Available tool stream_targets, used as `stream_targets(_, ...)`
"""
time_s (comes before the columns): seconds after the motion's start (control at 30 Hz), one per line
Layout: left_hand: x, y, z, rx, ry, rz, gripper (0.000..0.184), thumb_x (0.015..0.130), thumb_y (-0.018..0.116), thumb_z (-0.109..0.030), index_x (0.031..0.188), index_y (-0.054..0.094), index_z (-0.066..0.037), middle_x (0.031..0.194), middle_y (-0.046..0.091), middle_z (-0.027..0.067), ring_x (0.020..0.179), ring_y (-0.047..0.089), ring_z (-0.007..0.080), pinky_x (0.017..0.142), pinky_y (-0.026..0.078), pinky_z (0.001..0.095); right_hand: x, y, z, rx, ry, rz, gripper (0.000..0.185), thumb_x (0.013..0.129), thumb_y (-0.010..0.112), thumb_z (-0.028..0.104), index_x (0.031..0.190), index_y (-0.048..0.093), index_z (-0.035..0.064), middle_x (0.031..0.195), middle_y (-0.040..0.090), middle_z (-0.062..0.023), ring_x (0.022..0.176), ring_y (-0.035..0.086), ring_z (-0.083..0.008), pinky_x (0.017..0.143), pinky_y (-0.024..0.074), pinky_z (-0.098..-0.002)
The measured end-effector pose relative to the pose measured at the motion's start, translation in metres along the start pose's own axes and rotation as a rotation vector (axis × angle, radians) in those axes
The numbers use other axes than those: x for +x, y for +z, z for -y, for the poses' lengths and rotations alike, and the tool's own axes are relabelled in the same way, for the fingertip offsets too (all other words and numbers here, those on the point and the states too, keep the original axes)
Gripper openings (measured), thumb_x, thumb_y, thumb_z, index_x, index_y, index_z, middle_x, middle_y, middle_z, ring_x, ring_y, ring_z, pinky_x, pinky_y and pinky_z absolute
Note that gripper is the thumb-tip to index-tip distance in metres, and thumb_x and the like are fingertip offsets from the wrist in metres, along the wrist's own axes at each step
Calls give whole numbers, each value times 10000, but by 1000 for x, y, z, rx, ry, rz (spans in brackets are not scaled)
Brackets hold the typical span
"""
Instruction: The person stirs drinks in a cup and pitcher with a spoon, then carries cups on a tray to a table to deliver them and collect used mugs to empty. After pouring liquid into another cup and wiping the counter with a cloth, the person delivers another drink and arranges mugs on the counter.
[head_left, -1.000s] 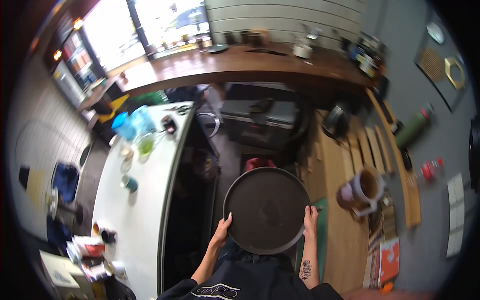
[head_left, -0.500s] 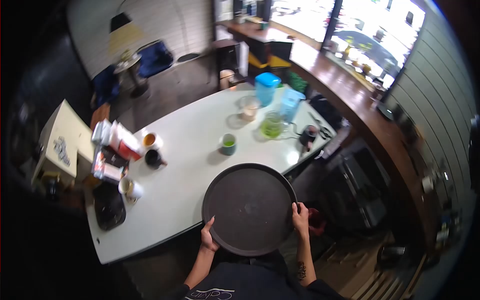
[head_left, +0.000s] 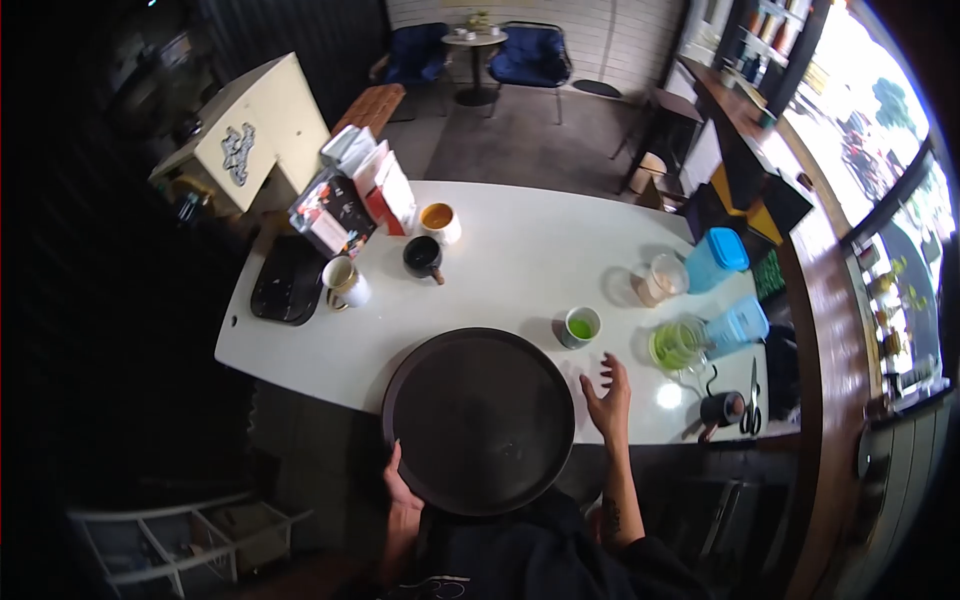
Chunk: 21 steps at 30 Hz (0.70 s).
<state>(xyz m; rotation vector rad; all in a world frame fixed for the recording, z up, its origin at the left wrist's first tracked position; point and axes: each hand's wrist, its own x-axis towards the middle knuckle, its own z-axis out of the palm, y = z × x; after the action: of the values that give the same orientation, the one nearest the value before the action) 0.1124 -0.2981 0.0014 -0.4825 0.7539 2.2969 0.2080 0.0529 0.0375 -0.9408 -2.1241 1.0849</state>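
A round dark serving tray [head_left: 480,420] is held up at the near edge of the white table, with nothing on it. My left hand [head_left: 401,480] grips its lower left rim, thumb on top and the other fingers hidden underneath. Off the tray, my right hand [head_left: 608,400] is open, its fingers spread over the table just below a pale cup [head_left: 580,327] with green liquid inside. To the right of that cup stands a clear glass pitcher [head_left: 678,345] of green liquid.
White, black and orange-lined mugs [head_left: 423,258] stand at left by several upright bags [head_left: 385,190] and a black tray [head_left: 289,280]. Blue-lidded containers [head_left: 718,258], a beige-filled cup [head_left: 663,280] and scissors [head_left: 752,398] are at right. The white table [head_left: 520,240] has a wooden counter [head_left: 825,420] beyond.
My right hand has let go of the tray and moved out toward the pale cup, fingers opening. My left hand keeps the tray. The view has turned left.
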Motion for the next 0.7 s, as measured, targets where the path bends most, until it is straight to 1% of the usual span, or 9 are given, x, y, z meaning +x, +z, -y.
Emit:
stream_targets(0.03,-6,-4,5,-23,51,-12,532,982,494,-411,1368,502,-44,1334,575,127,1191,562,318,1025,446,462,16,6,-8,0,13,27,747,740,813,167,1367,444,-1,1219,579,-215,1031,608,-334,853,511,-426)
stream_targets(0.07,-13,-10,10,-35,82,-42,532,982,494,-411,1368,502,-44,1334,575,127,1191,562,318,1025,446,462,27,9,-6,13,11,47,805,732,823,174,1395,403,-4,1280,551,-225,1109,586,-344,889,504,-429)
stream_targets(0.17,-33,-3,30,-105,166,-87,520,1011,440,-406,1387,481,-50,1381,536,124,1238,524,317,1052,422,460,55,26,-18,136,-16,76,843,707,843,180,1396,394,-2,1299,548,-227,1197,557,-332,959,485,-425)
stream_targets(0.3,-41,-9,59,-217,274,-280,504,1014,445,-391,1382,484,-49,1387,529,126,1246,517,309,1063,414,462,75,43,-29,190,-59,117,748,687,837,162,1316,467,1,1155,627,-183,1079,630,-281,947,494,-398)
stream_targets(0.33,-44,-11,66,-238,298,-299,504,1014,445,-391,1382,484,-49,1387,529,126,1246,517,309,1063,414,462,74,44,-29,192,-71,152,748,687,837,162,1316,467,1,1155,627,-183,1079,630,-281,947,494,-398)
stream_targets(0.43,-43,-3,75,-298,362,-248,469,1014,453,-365,1355,510,-48,1365,549,125,1226,537,309,1049,428,467,78,44,-24,181,-151,124,540,712,828,88,1155,543,-31,1047,624,-133,1008,634,-229,921,518,-366)
stream_targets(0.57,-44,-6,84,-423,342,-200,453,1017,453,-354,1339,525,-44,1330,578,128,1190,566,310,1031,447,464,73,41,-6,170,-224,159,535,707,835,92,1142,552,-38,1045,626,-136,987,643,-230,905,530,-370)
stream_targets(0.63,-41,-12,85,-463,376,-46,437,1021,452,-342,1327,539,-43,1292,605,129,1153,592,305,1012,465,456,63,42,25,218,-249,217,591,699,828,143,1195,559,-34,1060,657,-171,1016,656,-269,940,502,-389)
stream_targets(0.7,-39,-17,85,-454,415,-110,430,1020,457,-338,1318,546,-40,1276,614,126,1137,601,298,1001,473,450,52,48,53,209,-281,331,602,695,841,155,1195,564,-33,1033,681,-182,999,671,-268,925,509,-387)
